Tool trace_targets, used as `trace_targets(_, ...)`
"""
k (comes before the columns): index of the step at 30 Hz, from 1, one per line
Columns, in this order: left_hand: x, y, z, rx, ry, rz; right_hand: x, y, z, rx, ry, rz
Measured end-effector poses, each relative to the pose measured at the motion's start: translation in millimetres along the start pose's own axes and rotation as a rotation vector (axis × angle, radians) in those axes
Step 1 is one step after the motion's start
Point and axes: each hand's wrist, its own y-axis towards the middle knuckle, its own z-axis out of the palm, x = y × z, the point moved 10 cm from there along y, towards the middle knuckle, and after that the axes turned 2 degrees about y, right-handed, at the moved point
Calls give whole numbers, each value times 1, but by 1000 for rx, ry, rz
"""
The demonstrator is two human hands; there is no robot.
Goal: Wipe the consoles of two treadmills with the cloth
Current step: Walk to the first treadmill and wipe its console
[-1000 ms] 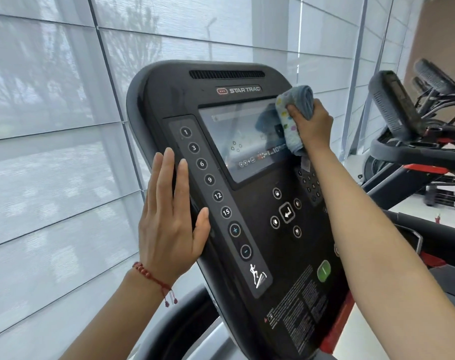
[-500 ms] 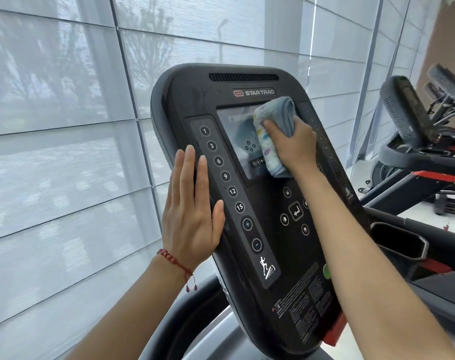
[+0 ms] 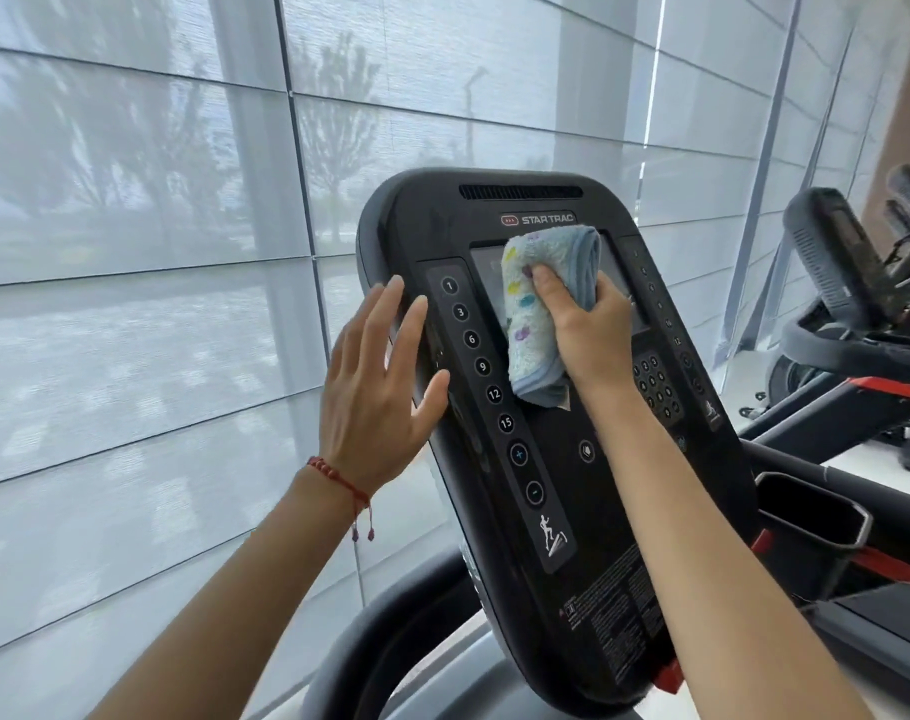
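Note:
A black treadmill console (image 3: pixel 588 511) stands tilted in front of me, with a column of numbered buttons down its left side. My right hand (image 3: pixel 585 324) grips a folded light-blue cloth (image 3: pixel 533 314) with coloured dots and presses it on the left half of the console's screen (image 3: pixel 616 283). My left hand (image 3: pixel 375 392) rests on the console's left edge, its fingers straight and spread. A second treadmill console (image 3: pixel 832 257) stands at the far right, turned sideways.
Tall windows with translucent blinds (image 3: pixel 157 304) fill the left and the back. A cup holder (image 3: pixel 811 517) and red-trimmed handrail (image 3: pixel 889 392) lie to the right of the near console. A curved black handrail (image 3: pixel 390 646) runs below it.
My right hand has carried the cloth leftward across the screen, from its right edge to its left half. My left hand has stayed on the console's left edge, its fingers now spread wider.

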Motion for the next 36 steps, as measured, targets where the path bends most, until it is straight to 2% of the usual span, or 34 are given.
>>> trace_targets(4, 32, 39, 1, 3, 16, 43, 8, -10, 24, 17, -82, -9)
trace_targets(8, 57, 62, 18, 86, 3, 90, 22, -3, 45, -91, -251, -93)
trace_targets(12, 59, 65, 25, 97, -35, 151, 45, 31, 65, -110, -282, -113)
trace_targets(17, 55, 63, 23, 53, -71, 142, 53, 42, 79, -42, -289, -155)
trace_targets(21, 54, 62, 23, 24, -111, 123, 48, 14, 81, 43, -278, -209)
trace_targets(26, 54, 58, 20, 7, -137, 65, 43, -27, 65, 38, -312, -265)
trace_targets(31, 40, 50, 19, 30, -109, 78, 3, -72, 16, -33, -288, -120)
trace_targets(36, 8, 37, 21, 76, -51, 265, -37, -118, -34, -122, -276, 37)
